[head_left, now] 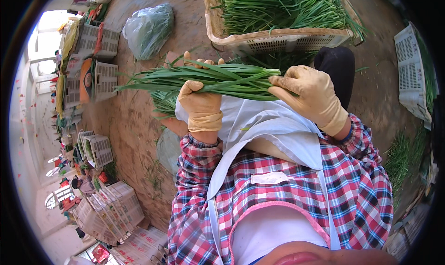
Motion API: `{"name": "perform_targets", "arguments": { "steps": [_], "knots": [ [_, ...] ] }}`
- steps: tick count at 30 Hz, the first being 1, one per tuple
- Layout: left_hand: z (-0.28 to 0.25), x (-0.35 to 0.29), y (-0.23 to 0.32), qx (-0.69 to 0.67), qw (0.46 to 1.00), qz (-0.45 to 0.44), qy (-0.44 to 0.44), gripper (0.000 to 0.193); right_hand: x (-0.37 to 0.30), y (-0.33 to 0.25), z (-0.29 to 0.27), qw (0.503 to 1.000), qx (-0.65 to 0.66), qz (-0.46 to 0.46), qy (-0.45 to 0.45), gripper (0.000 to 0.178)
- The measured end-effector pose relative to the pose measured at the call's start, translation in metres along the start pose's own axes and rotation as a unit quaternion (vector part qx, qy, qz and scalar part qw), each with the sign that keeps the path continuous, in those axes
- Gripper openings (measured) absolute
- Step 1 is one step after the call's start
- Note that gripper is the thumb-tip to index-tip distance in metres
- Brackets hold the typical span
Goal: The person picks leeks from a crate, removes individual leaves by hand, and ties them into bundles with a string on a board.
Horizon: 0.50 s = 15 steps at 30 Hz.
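A bundle of long green chives (232, 82) lies crosswise in front of me, its leaf tips to the left and its pale cut ends to the right. My left hand (201, 105), in a cream rubber glove, is closed around the bundle's middle from below, thumb on the near side and fingertips showing beyond it. At the cut ends, my gloved right hand (315, 91) grips the bundle between thumb and fingers. More chives (164, 102) show below the leafy end, partly hidden by my left hand. A pale apron (266, 119) covers my lap.
Just ahead stands a pale plastic crate (282, 36) filled with chives. A clear plastic bag (148, 31) sits on the dirty floor at far left. Another crate (410, 72) stands at right, with loose chives (399, 156) nearer me. Stacked crates (104, 79) line the left side.
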<state>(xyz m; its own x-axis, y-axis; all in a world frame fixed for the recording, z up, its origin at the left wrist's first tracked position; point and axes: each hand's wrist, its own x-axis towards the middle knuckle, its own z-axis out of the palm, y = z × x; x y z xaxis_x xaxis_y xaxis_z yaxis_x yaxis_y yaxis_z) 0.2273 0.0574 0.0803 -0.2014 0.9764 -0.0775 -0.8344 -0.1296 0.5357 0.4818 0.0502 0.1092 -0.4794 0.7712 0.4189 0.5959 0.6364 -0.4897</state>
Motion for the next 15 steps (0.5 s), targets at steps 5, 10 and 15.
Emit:
{"name": "perform_targets", "arguments": {
  "steps": [5,10,15],
  "knots": [
    [0.013,-0.007,-0.001,-0.031,0.997,0.013,-0.075,0.087,-0.004,0.008,0.024,0.986,0.165,0.039,-0.005,0.019],
    [0.018,-0.011,0.005,-0.014,0.999,0.028,-0.023,0.09,0.001,0.009,0.027,0.977,0.208,0.031,0.026,0.015],
    [0.011,-0.004,0.013,-0.049,0.997,0.015,-0.052,0.086,-0.005,0.016,0.027,0.894,0.408,0.183,-0.005,0.014]
  ]
}}
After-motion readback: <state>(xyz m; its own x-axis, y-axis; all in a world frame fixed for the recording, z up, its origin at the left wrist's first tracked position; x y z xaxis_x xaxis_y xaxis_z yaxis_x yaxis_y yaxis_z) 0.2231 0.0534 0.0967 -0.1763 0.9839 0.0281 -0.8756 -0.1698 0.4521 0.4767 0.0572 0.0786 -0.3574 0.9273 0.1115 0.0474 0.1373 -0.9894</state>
